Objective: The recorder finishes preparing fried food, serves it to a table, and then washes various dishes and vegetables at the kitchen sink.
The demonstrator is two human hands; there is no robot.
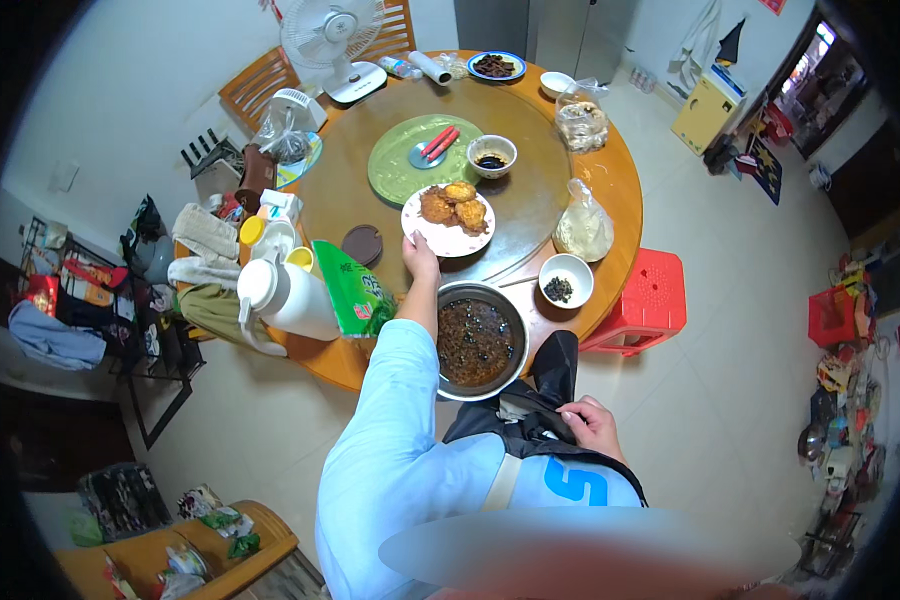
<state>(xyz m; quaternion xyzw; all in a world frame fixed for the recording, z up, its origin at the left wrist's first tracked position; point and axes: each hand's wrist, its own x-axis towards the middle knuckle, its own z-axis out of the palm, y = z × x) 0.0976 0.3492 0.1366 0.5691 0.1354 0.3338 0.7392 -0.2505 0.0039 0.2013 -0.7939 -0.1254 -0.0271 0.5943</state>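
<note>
Over the near part of the glass turntable (337, 165), my left hand (421, 261) grips the near rim of a white plate (456, 241). Several browned fried patties or eggs (461, 190) lie on it. Just below that arm stands a metal pot (523, 330) of dark liquid with bits in it. At my lap, my right hand (594, 424) pinches the edge of a black fabric bag (549, 409); its contents are mostly hidden. Beyond the plate is a bowl with dark sauce (490, 159). A white bowl of dark bits (566, 281) stands right of the pot.
A green dish (394, 169) bears red sticks (440, 141). Left of the pot are a white thermos jug (289, 300) and an upright green packet (352, 289). Plastic bags of food (583, 225) line the right rim. A red stool (649, 300) stands right; a fan (337, 30) stands behind.
</note>
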